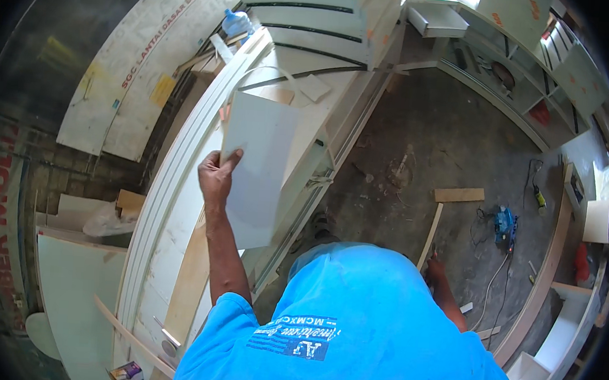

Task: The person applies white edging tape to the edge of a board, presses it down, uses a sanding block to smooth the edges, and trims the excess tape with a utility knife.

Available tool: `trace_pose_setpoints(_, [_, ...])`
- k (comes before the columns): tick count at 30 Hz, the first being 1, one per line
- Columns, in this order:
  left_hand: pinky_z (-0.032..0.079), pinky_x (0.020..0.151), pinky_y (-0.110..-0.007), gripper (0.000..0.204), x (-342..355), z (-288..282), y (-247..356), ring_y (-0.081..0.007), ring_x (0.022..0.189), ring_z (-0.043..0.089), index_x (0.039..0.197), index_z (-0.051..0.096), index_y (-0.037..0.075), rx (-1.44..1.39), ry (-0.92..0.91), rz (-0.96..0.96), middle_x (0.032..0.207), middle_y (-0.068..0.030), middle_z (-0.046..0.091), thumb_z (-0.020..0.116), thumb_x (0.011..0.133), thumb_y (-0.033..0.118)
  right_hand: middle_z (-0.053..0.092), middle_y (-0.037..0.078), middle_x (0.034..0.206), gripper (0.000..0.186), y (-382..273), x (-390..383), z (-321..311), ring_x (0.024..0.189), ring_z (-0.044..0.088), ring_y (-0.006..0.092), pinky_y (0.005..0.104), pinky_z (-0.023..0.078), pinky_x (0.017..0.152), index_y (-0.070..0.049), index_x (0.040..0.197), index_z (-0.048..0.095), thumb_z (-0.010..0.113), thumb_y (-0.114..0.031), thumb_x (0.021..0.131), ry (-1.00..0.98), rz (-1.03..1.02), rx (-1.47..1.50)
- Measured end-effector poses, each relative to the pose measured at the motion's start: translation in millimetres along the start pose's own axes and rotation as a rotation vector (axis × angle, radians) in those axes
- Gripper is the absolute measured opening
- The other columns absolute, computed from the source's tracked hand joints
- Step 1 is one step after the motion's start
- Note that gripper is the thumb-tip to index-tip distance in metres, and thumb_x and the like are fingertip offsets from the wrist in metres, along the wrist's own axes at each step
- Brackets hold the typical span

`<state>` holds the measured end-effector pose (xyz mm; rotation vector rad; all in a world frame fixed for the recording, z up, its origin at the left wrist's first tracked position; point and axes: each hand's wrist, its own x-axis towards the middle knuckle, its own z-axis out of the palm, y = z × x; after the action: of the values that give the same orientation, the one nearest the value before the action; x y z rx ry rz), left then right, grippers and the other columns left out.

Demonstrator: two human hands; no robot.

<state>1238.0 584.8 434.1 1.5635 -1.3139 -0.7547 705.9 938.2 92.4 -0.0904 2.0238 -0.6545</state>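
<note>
My left hand point(219, 173) grips the left edge of a pale grey-white panel point(256, 169), thumb over its face, above a long white cabinet carcass point(150, 271). My right hand point(435, 264) is low at the right, partly hidden by my blue-shirted body, beside a narrow wooden strip point(428, 234). Its fingers look closed on something too small to make out. A short wooden board point(458, 194) lies beyond the strip, and a blue power tool point(505, 225) with cords is to the right of it.
Cabinets point(524, 85) and a white drawer point(436, 19) line the back right. A water jug point(237, 23) stands at the back left near large leaning boards point(119, 57). Long timber pieces point(543, 291) and white boxes point(551, 345) are at the right, on or beside the concrete floor point(401, 126).
</note>
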Motion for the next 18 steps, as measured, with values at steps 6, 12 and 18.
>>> trace_pose_setpoints(6, [0.049,0.067,-0.035,0.034,34.9,-62.3,-28.8,-0.0184,0.068,0.065,0.091,0.072,0.003,0.540,0.131,-0.049,0.075,-0.0078,0.071,0.083,0.078,0.033,0.053,0.009,0.061,0.027,-87.5,7.4,76.3,0.048,0.056,0.0265,0.0439,0.046,0.046,-0.003,0.101,0.058,0.061,-0.028,0.090,-0.098,-0.094,0.045])
trace_pose_setpoints(12, [0.051,0.071,-0.043,0.036,85.9,-82.1,-72.2,-0.0324,0.077,0.070,0.094,0.072,0.007,0.777,0.073,-0.015,0.081,-0.0131,0.072,0.080,0.077,0.038,0.054,0.006,0.067,0.033,-208.0,-71.2,172.7,0.050,0.055,0.0200,0.0390,0.045,0.045,-0.005,0.110,0.056,0.062,-0.033,0.093,-0.183,-0.276,0.000])
trace_pose_setpoints(18, [0.048,0.065,-0.044,0.033,113.7,-68.9,-101.8,-0.0332,0.071,0.066,0.082,0.065,0.007,0.760,0.021,-0.006,0.073,-0.0107,0.068,0.079,0.077,0.037,0.058,0.005,0.070,0.039,-297.5,-130.6,235.1,0.055,0.058,0.0166,0.0355,0.046,0.049,-0.004,0.122,0.057,0.059,-0.031,0.095,-0.300,-0.510,-0.102])
